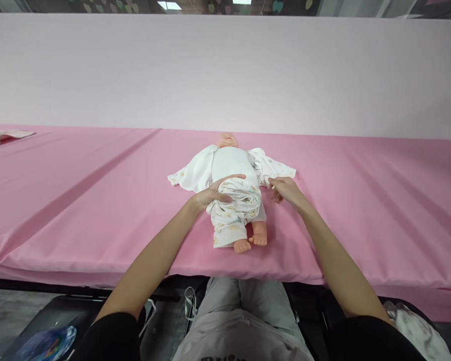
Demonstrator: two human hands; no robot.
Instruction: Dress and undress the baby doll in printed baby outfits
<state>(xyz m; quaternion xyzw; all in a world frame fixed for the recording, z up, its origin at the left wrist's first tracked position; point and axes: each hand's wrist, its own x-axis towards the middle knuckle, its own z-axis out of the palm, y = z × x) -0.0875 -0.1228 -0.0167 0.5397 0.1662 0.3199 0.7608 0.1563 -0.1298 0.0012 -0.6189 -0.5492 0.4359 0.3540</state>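
A baby doll (228,140) lies on its back, feet towards me. It has a white top (231,159) whose patterned sleeves (190,173) spread out to both sides. White patterned pants (229,225) are bunched at the hips; one leg is covered nearly to the foot, while the other shows white cloth and a bare foot (259,235). My left hand (216,193) lies over the doll's waist, fingers stretched out and thumb apart on the bunched cloth. Beside the doll, my right hand (284,189) has curled fingers at the lower edge of the right-side sleeve; anything between them is hidden.
A pink padded sheet (97,210) covers the table, with a white wall panel (225,75) behind it. Pale cloth (5,136) lies at the far left. Below the front edge are a dark chair (60,316), a clear plastic item (47,343) and white cloth (421,331).
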